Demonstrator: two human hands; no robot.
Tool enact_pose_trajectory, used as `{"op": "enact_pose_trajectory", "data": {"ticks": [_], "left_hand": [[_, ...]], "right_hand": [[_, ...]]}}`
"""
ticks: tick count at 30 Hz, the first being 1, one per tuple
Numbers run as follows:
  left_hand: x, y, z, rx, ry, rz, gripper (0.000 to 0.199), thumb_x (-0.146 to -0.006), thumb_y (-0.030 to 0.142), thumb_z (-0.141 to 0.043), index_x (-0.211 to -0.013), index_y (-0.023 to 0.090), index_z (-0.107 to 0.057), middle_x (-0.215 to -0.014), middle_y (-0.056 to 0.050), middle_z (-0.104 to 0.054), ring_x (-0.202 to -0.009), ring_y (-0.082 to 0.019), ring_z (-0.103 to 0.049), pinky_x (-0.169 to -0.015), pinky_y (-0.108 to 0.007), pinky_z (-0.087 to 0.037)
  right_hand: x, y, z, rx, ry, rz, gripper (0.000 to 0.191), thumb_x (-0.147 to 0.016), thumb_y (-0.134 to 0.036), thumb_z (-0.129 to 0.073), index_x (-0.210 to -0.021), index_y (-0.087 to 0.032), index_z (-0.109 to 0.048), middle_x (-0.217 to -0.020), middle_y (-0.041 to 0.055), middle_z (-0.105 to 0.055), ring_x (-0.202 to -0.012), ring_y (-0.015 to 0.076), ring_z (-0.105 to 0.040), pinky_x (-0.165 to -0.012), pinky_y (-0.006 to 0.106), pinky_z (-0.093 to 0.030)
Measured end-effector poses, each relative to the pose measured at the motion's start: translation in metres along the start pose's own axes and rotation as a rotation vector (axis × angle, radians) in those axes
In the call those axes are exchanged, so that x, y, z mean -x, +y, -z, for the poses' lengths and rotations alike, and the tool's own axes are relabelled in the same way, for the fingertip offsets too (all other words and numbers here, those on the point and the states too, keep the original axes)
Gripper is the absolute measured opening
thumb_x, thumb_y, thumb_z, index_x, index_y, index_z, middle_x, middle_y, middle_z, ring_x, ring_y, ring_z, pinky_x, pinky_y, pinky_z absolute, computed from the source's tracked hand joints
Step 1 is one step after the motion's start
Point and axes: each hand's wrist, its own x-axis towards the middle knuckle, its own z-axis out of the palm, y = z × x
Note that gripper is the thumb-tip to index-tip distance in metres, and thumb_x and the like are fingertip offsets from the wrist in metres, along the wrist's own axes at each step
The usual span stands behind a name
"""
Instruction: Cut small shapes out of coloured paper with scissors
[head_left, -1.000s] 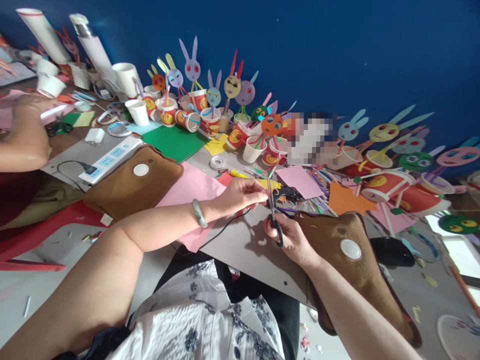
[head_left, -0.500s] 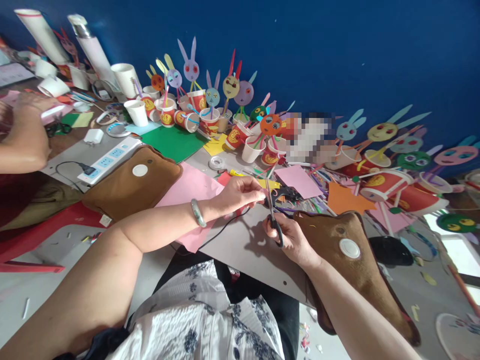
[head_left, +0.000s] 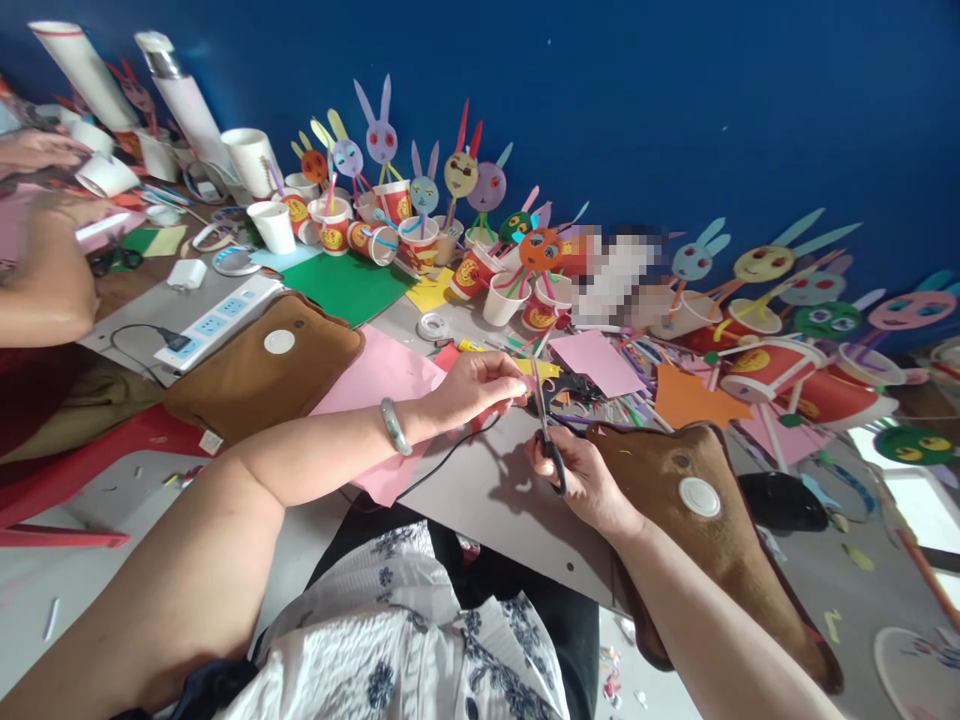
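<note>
My left hand (head_left: 484, 388), with a bangle (head_left: 396, 426) on its wrist, is closed in a pinch on a small pink or red piece, too small to make out clearly. My right hand (head_left: 581, 480) is wrapped round the black handles of a pair of scissors (head_left: 551, 455). Their blades point up and away, just right of my left fingertips, close to the small piece. Beneath my left forearm lies a sheet of pink paper (head_left: 390, 385). A pink square (head_left: 598, 363) and an orange sheet (head_left: 697, 398) lie beyond my right hand.
Paper cups with rabbit-faced figures (head_left: 420, 235) line the blue wall. Brown cushions (head_left: 262, 365) (head_left: 667, 470) lie on both sides. A power strip (head_left: 221, 320), green paper (head_left: 349, 285) and a black cable are near. Another person's hands (head_left: 64, 215) are at the left.
My left fingertips have shifted slightly left, away from the scissor blades. At the far left, another hand of the other person has come into view near the white cups.
</note>
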Motion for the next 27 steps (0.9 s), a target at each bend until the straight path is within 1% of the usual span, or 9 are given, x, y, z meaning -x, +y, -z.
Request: {"op": "enact_pose_trajectory", "data": {"ticks": [4,7,10,17,23,27], "left_hand": [[-0.002,-0.004,0.002,-0.017,-0.007,-0.008,0.021,-0.086,0.031,-0.063,-0.074,0.014,-0.062,-0.060,0.002,-0.060,-0.050,-0.006,-0.053,-0.051,-0.020,-0.044],[-0.004,-0.007,0.003,-0.019,-0.043,-0.036,0.023,-0.082,0.033,-0.069,-0.073,0.014,-0.061,-0.059,0.003,-0.059,-0.050,-0.005,-0.052,-0.052,-0.020,-0.044],[-0.005,-0.010,0.003,-0.015,-0.053,-0.046,0.024,-0.079,0.031,-0.073,-0.071,0.014,-0.058,-0.059,0.004,-0.058,-0.050,-0.005,-0.051,-0.050,-0.021,-0.042],[-0.003,-0.010,0.002,-0.033,-0.074,0.012,0.031,-0.077,0.038,-0.077,-0.073,0.014,-0.059,-0.059,0.003,-0.058,-0.049,-0.006,-0.051,-0.045,-0.020,-0.037],[-0.003,-0.012,0.003,-0.041,-0.070,-0.010,0.024,-0.080,0.033,-0.073,-0.074,0.014,-0.059,-0.059,0.003,-0.057,-0.049,-0.007,-0.051,-0.046,-0.020,-0.037],[-0.004,-0.013,0.004,-0.046,-0.059,-0.019,0.021,-0.079,0.029,-0.072,-0.073,0.014,-0.058,-0.057,0.003,-0.057,-0.048,-0.007,-0.050,-0.046,-0.020,-0.037]], "right_hand": [[0.000,0.001,0.000,-0.011,-0.005,-0.010,0.066,-0.084,-0.082,-0.052,-0.065,-0.018,-0.058,-0.058,0.0012,-0.055,-0.058,0.0153,-0.048,-0.057,0.030,-0.039],[0.000,0.001,0.000,0.003,0.003,-0.007,0.068,-0.082,-0.083,-0.052,-0.064,-0.018,-0.058,-0.059,0.0023,-0.057,-0.060,0.0160,-0.049,-0.057,0.030,-0.039],[0.000,0.001,0.000,0.001,0.001,-0.008,0.067,-0.083,-0.083,-0.052,-0.064,-0.018,-0.058,-0.060,0.0023,-0.057,-0.060,0.0159,-0.049,-0.057,0.030,-0.039],[0.000,0.001,0.000,-0.019,-0.013,-0.006,0.065,-0.084,-0.081,-0.052,-0.065,-0.019,-0.057,-0.059,0.0010,-0.054,-0.059,0.0150,-0.046,-0.057,0.030,-0.038],[0.000,0.001,0.000,-0.007,-0.013,-0.002,0.065,-0.084,-0.081,-0.052,-0.066,-0.019,-0.057,-0.059,0.0007,-0.053,-0.058,0.0151,-0.046,-0.058,0.030,-0.038],[0.000,0.000,0.000,0.023,-0.007,0.003,0.067,-0.084,-0.083,-0.050,-0.066,-0.018,-0.058,-0.060,0.0017,-0.055,-0.060,0.0159,-0.048,-0.059,0.030,-0.039]]}}
